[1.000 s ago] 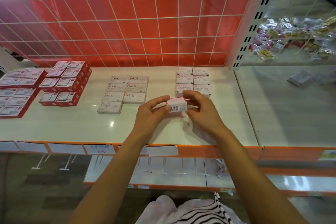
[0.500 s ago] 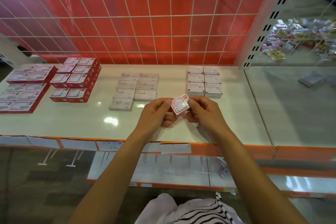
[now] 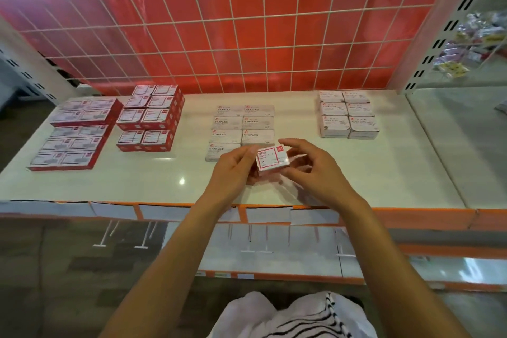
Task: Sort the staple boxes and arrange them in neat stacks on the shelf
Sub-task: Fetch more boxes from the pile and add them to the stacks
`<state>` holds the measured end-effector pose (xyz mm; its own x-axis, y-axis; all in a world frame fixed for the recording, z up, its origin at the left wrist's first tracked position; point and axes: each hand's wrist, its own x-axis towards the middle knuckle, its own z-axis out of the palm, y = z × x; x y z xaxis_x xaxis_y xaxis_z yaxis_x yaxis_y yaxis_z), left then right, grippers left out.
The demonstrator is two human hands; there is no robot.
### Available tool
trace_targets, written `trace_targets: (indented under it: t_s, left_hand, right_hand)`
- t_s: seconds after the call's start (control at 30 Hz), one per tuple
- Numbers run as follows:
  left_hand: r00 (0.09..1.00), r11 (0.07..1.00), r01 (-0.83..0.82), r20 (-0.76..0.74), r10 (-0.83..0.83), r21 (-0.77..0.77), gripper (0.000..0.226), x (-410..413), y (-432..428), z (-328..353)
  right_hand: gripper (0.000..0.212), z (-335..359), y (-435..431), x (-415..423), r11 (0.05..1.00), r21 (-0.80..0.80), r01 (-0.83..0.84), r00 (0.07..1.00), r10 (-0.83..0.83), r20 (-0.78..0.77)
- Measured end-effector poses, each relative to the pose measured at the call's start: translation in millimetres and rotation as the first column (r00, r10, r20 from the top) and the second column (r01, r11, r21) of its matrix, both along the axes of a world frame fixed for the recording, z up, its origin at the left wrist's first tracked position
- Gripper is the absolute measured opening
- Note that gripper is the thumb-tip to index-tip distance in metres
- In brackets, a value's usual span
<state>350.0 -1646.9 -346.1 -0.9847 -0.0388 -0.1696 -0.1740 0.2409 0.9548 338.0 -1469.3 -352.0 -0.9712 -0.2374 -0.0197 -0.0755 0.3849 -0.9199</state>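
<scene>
Backdrop: red panel (image 3: pixel 208 25) behind a white wire grid, rising from the back edge of the shelf (image 3: pixel 296 118), a pale glossy board with an orange front lip carrying paper price strips (image 3: pixel 269 214).
Held item: you had one small red-and-white box (image 3: pixel 272 158) in the air over the front part of the shelf, just in front of the STAPLES boxes (image 3: pixel 242 129).
Heading: its red-framed label faced up toward you; its long axis ran left to right along the shelf, the right end turned slightly away from you.
Left hand: your left hand (image 3: pixel 233 170) pinched the box's left end, thumb on the top corner, fingers curled below.
Right hand: your right hand (image 3: pixel 321 170) cupped the right end, fingers curled under the near edge and forefinger arched over the far edge; I could not tell whether that forefinger touched.
Count, STAPLES boxes: seven tops, in three rows of two and a single one in front.
Count, white boxes (image 3: pixel 348 115) at right: six tops, two by three.
Count, red boxes (image 3: pixel 151 118): eight tops, two columns of four, at uneven heights.
Count, larger red packs (image 3: pixel 76 134) at far left: ten label faces, too blurred to read.
Near edge: a striped white garment (image 3: pixel 301 315) lay at the bottom of your view.
</scene>
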Motion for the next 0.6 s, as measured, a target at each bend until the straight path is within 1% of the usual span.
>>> trace_targets:
  t_s: [0.07,0.13,0.27,0.37,0.5,0.6]
  left_hand:
    - [1.0,0.998,0.017,0.004,-0.017,-0.057,0.027,1,-4,0]
    - [1.0,0.996,0.026,0.0,-0.026,-0.083,0.027,2,-5,-1]
    - [0.999,0.993,0.042,-0.009,-0.044,-0.108,0.026,1,-1,-4]
    - [0.999,0.994,0.023,-0.019,-0.025,-0.105,0.03,-4,3,-9]
    - [0.999,0.994,-0.032,-0.015,0.03,-0.108,0.031,-6,8,-8]
    - [0.998,0.985,-0.039,-0.062,0.029,-0.168,0.032,-5,7,-3]
  right_hand:
    - [0.055,0,-5,0,0.998,0.067,0.022,0.998,-0.018,-0.055]
    - [0.054,2,-7,2,0.992,0.124,0.013,0.992,0.003,-0.124]
    - [0.054,5,-6,1,0.953,0.302,-0.018,0.966,0.094,-0.24]
    - [0.046,5,-3,-5,0.912,0.408,-0.048,0.908,0.21,-0.363]
    - [0.039,8,0,-10,0.916,0.395,-0.071,0.9,0.229,-0.37]
    - [0.038,7,-2,-14,0.93,0.361,-0.069,0.892,0.22,-0.395]
